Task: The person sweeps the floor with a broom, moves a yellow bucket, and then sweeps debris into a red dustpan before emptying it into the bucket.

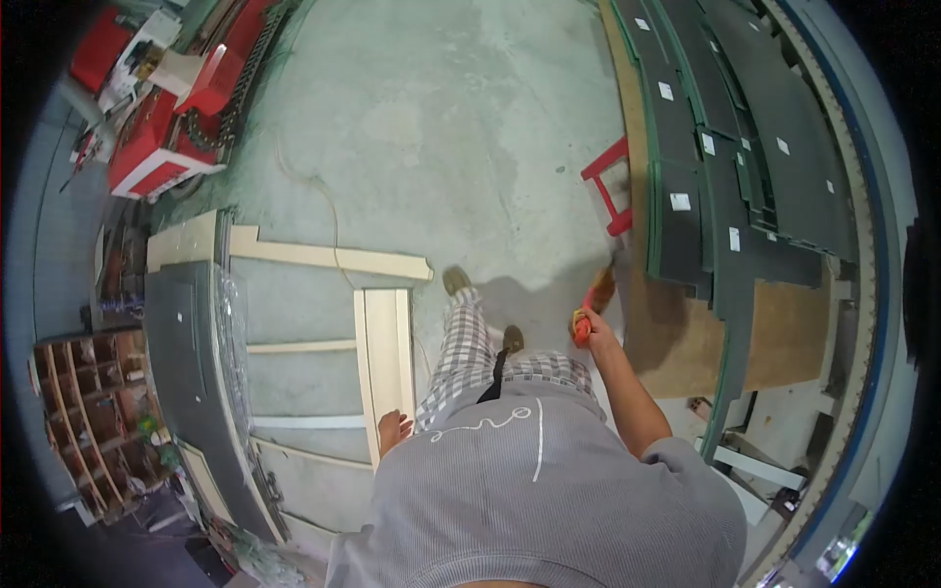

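Observation:
My right hand is stretched forward and grips the red handle of a paintbrush, whose bristles point at the edge of a brown board on the right. My left hand hangs beside my hip with fingers loosely apart, holding nothing, just above a pale wooden frame lying on the concrete floor. My checked trousers and brown shoes show below me, in mid-step.
Dark grey curved panels with white labels are stacked on the right over the brown board. A red stool stands beside them. A red machine sits at top left, a dark panel and wooden shelves at left.

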`<state>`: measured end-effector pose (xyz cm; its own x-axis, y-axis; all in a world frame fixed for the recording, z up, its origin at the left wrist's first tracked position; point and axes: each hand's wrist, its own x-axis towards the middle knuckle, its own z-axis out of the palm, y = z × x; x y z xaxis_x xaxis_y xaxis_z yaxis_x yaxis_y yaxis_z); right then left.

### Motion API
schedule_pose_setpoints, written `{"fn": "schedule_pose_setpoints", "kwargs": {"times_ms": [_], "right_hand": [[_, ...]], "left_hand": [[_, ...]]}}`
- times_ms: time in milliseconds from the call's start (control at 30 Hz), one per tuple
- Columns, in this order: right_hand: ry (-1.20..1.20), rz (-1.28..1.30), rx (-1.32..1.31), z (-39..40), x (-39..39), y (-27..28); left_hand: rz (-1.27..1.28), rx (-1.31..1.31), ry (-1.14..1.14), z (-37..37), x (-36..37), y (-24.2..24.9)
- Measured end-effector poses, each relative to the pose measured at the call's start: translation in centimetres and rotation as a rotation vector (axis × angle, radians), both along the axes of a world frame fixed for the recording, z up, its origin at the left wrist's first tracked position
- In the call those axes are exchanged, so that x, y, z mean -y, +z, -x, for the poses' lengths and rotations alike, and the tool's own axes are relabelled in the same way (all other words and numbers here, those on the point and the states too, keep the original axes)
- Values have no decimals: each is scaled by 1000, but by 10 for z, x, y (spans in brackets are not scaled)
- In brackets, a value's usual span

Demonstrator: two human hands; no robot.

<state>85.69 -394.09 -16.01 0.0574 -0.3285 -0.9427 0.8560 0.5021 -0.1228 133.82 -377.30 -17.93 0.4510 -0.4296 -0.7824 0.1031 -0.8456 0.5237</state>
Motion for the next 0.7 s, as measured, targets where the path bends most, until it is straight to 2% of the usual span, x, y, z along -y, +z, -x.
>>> {"fn": "schedule_pose_setpoints", "kwargs": {"times_ms": [100, 200, 233, 300, 333, 367, 433, 500, 533, 600, 700], "right_hand": [[-116, 167, 55, -26, 67, -2], [-113, 262, 35, -67, 155, -9], [-104, 311, 27, -82, 193, -10], [-97, 207, 264, -120, 278, 4], [71, 264, 155, -135, 319, -39], [243, 310, 51, -151, 353, -85], [139, 573, 68, -205, 435, -63], [-13, 506, 295, -227, 512, -33], [-22, 492, 309, -231, 539, -19], [-243, 534, 865, -231, 587, 10], [-356, 474, 889, -223, 637, 33]], "left_hand": [[101, 76, -488, -8, 98, -16], [208, 153, -973, -18, 203, -29], [213, 154, -981, -18, 238, -23], [238, 106, -651, -22, 312, 7], [146, 131, -675, -35, 345, 10], [97, 4, -536, -55, 372, 4], [12, -105, -313, -77, 439, 39], [49, -34, -275, -110, 497, 59], [82, -27, -253, -126, 520, 68], [71, 48, -230, -147, 559, 92], [81, 61, -163, -172, 604, 93]]}}
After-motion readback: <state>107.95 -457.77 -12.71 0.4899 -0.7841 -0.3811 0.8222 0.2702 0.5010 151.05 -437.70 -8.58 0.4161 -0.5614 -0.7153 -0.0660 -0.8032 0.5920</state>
